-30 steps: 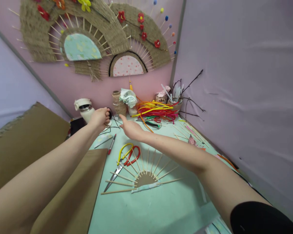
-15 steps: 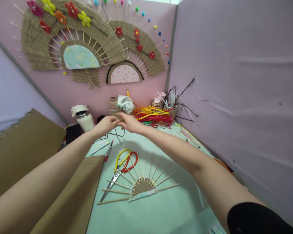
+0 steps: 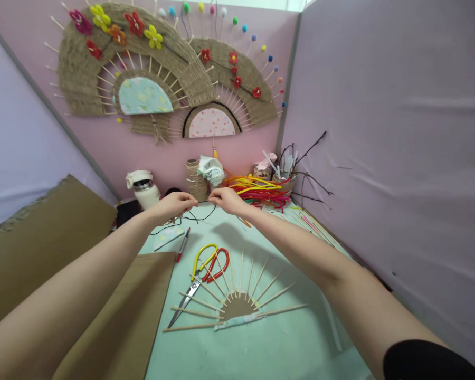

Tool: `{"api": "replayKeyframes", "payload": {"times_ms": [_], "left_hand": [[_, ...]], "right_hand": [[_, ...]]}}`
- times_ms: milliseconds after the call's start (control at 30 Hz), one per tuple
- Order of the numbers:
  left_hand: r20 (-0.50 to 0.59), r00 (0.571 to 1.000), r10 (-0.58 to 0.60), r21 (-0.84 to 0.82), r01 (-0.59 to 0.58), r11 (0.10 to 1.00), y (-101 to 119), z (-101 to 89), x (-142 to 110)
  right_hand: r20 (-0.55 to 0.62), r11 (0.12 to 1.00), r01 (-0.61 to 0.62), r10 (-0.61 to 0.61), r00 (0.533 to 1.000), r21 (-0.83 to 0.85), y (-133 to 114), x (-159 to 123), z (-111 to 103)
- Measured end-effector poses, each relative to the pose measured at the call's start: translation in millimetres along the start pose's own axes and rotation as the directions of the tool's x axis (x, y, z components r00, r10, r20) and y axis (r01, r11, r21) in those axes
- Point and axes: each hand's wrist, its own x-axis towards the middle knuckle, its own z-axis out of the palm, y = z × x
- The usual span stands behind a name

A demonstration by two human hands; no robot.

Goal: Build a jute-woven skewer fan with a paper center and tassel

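Note:
My left hand (image 3: 180,205) and my right hand (image 3: 226,200) reach out over the far part of the table, a small gap between them. Both pinch a thin black cord (image 3: 197,218), which spans the gap and trails onto the tabletop below. Nearer to me lies a half-round cardboard piece (image 3: 239,307) with wooden sticks fanned out from its curved edge and patterned fabric along its straight side. Scissors (image 3: 196,285) with one yellow and one red handle lie under the left-hand sticks.
A marker (image 3: 183,244), a cardboard sheet (image 3: 142,295) and a white bottle (image 3: 145,192) are on the left. Behind my hands stand a twine spool (image 3: 197,179), coloured pipe cleaners (image 3: 261,190) and a pot of twigs (image 3: 285,182). Woven fans (image 3: 77,79) hang on the pink wall.
My hands, close together before, have drawn apart sideways, with the cord now spanning between them. The whole view has shifted slightly, so the still things appear further right.

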Motion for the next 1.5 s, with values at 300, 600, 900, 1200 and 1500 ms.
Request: {"api": "replayKeyframes", "payload": {"times_ms": [300,600,900,1200,1500], "left_hand": [[-0.090,0.988,-0.124,-0.029,0.122,0.992,-27.7,-23.3,5.3],[-0.104,0.973,-0.204,0.014,0.207,0.978,-42.6,-34.8,-11.3],[-0.037,0.958,-0.284,0.143,0.287,0.947,-55.6,-17.0,-29.8],[0.041,0.954,-0.299,0.237,0.281,0.930,-63.8,-15.9,-27.9],[0.101,0.944,-0.313,0.331,0.265,0.906,-64.7,-10.7,-28.8]], "right_hand": [[0.262,0.993,0.074,-0.048,0.964,-0.092,12.0,-20.6,-6.6],[0.664,0.957,0.290,-0.209,0.718,-0.013,-4.7,-47.4,13.2],[0.738,0.939,0.336,-0.172,0.652,-0.077,-6.0,-48.0,36.2],[0.751,0.921,0.387,-0.221,0.622,-0.050,-0.4,-47.5,38.3],[0.736,0.902,0.432,-0.281,0.615,-0.017,2.8,-50.7,37.9]]}}
